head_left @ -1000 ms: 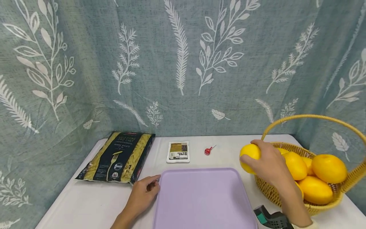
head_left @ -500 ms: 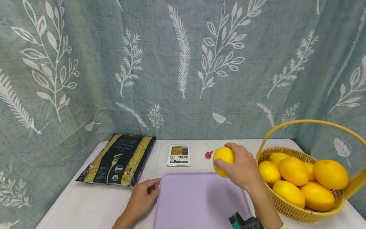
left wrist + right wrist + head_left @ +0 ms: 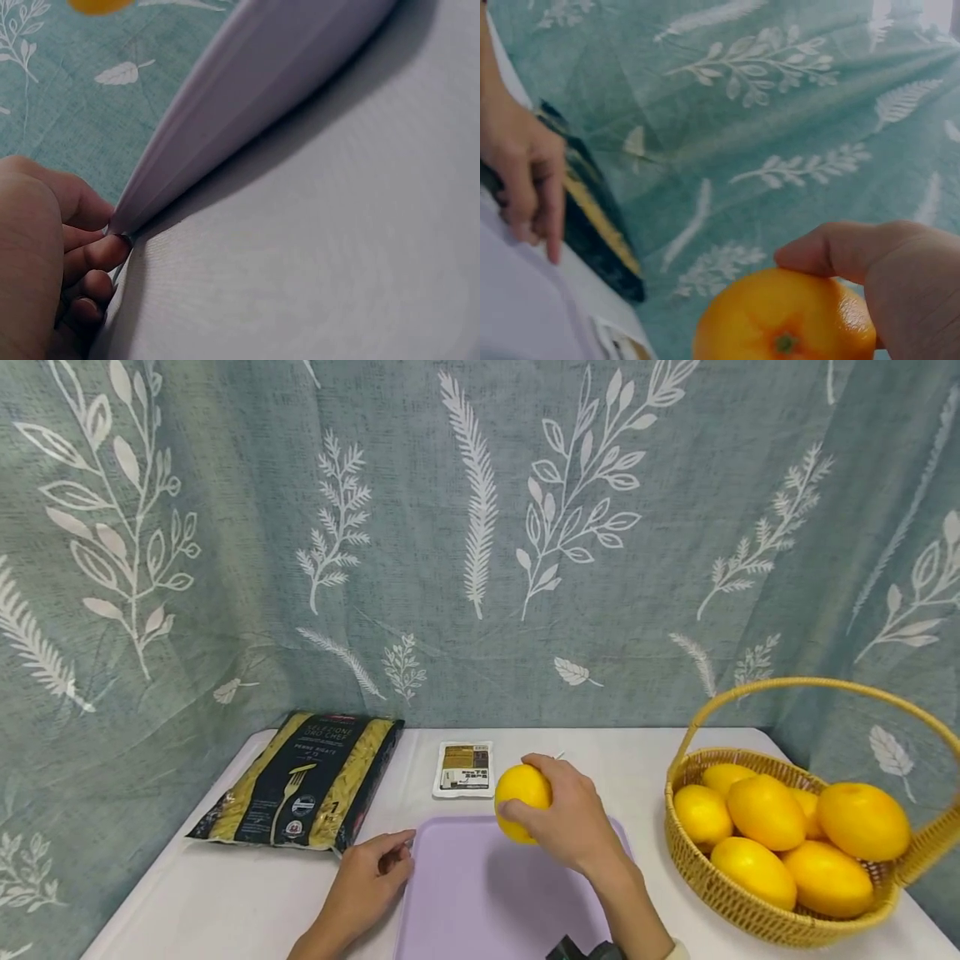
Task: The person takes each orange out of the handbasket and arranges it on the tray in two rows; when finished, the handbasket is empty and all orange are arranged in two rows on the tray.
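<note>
My right hand (image 3: 573, 810) grips an orange (image 3: 522, 802) between thumb and fingers, held above the lilac tray (image 3: 457, 885). In the right wrist view the thumb or a finger lies over the top of the orange (image 3: 780, 319), and its stem end shows. At the tray's left rim, my left hand (image 3: 369, 878) holds the edge with its fingertips; in the left wrist view, the curled fingers (image 3: 101, 255) meet the tray's edge (image 3: 217, 112). A wicker basket (image 3: 750, 927) with several yellow-orange fruits (image 3: 765, 810) stands at the right.
A bag of penne pasta (image 3: 300, 781) lies at the left, behind my left hand. Behind the tray is a small flat food packet (image 3: 463, 768). My right hand mostly hides a red lollipop; its white stick (image 3: 560, 755) shows. A patterned curtain (image 3: 450, 527) hangs behind the table.
My right hand has carried the orange leftward from beside the basket to over the tray, passing in front of the lollipop. My left hand has stayed at the tray's rim.
</note>
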### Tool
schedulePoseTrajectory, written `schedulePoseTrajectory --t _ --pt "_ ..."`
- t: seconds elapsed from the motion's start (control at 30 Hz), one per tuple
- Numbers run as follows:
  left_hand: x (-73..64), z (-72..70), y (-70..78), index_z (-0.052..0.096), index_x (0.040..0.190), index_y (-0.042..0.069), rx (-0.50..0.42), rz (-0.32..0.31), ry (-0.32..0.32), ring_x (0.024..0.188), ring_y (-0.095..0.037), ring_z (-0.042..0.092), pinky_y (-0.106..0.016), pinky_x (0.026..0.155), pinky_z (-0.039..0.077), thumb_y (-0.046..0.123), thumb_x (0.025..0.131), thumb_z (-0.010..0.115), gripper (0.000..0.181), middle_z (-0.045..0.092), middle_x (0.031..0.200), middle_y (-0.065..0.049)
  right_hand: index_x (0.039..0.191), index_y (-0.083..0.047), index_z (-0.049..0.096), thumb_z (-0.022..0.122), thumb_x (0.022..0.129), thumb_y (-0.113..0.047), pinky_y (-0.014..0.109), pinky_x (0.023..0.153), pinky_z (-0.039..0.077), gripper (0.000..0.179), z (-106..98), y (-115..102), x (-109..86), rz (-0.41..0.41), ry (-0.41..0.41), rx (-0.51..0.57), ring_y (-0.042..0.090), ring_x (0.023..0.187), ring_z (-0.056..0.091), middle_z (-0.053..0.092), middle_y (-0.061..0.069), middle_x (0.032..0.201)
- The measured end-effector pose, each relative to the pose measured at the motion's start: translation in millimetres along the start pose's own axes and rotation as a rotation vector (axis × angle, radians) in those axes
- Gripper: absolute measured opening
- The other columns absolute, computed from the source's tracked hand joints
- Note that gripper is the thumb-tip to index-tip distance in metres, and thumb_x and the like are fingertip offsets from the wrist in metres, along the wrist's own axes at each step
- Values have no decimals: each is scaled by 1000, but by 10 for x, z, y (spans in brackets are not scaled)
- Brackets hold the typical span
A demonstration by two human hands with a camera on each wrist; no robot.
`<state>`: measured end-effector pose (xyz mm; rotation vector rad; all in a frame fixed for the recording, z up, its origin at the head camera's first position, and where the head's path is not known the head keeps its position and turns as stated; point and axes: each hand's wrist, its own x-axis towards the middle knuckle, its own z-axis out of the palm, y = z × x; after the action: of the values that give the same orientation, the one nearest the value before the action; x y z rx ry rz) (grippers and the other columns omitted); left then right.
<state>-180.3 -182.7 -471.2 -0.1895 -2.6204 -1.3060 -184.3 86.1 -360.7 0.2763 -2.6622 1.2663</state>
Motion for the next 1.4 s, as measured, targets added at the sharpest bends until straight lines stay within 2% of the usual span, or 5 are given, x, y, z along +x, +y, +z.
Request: schedulePoseTrajectory --t 0.13,0.3,0.57,0.97,1.4 --pt "0 -15 17 75 116 2 6 -3 7 69 -6 52 -22 63 46 -2 86 68 31 62 77 7 130 -16 64 75 77 -34 38 74 50 57 215 10 42 -23 -40 48 28 104 55 65 1 121" --pt "-8 -25 31 75 118 4 18 -18 -2 70 -6 52 -23 63 46 -1 87 68 32 62 79 6 130 -11 62 75 78 -37 37 71 50 59 493 57 80 -69 -105 110 23 93 57 63 5 112" --pt "-4 -19 39 75 118 4 17 -20 -7 69 -7 51 -22 63 46 0 87 68 32 61 78 6 142 -4 54 74 86 -41 37 75 51 71 812 141 65 -54 -168 160 21 93 55 59 8 111" --pt "-18 -16 59 75 118 4 -1 -16 -10 68 -6 52 -22 62 46 -2 85 69 34 61 78 7 151 -11 48 68 92 -42 42 86 49 69 967 120 -27 -43 -268 100 22 103 54 56 14 131" --pt "-16 -17 55 74 117 -1 32 0 2 71 -6 51 -22 64 46 0 85 71 32 59 77 6 152 -12 45 74 91 -34 41 85 48 71 1110 67 -108 -104 -218 68 22 100 56 52 12 130"
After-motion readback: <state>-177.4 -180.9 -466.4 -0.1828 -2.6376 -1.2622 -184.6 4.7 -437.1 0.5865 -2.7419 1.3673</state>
